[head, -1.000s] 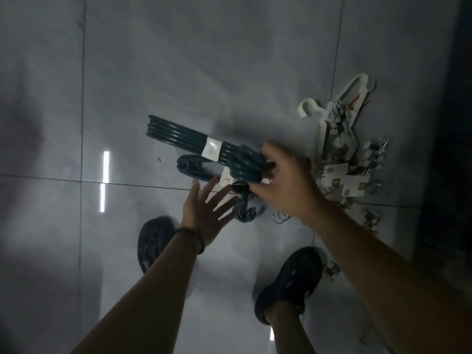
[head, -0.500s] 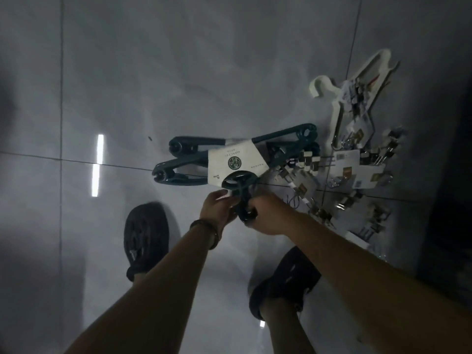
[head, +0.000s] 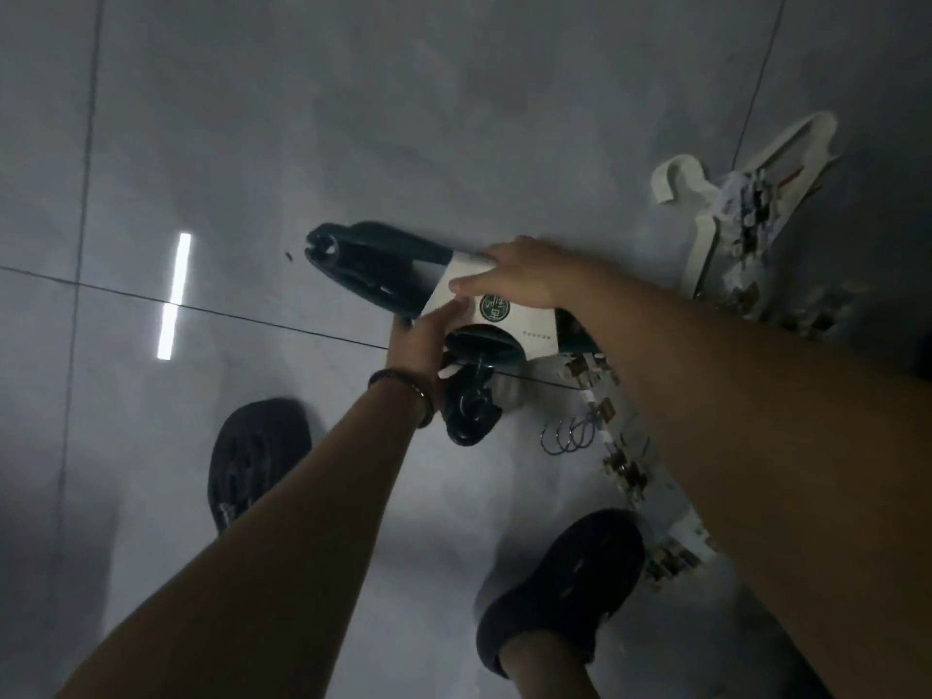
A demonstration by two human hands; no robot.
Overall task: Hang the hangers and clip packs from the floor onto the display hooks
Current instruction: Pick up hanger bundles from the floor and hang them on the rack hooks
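Two hands hold the green hanger bundle (head: 368, 264) at floor (head: 353, 118) level: the right hand (head: 519, 274) clasps its paper band (head: 524, 330), and the left hand (head: 421, 335) grips the band's lower edge. Nothing is hung yet; the white hanger (head: 701, 209) and clip packs (head: 625, 466) lie at right. Half a second earlier both hands held the hook.

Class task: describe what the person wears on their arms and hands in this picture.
Both forearms are bare: no sleeves or gloves show. A dark band circles the wrist of the left hand; the right hand wears nothing visible.
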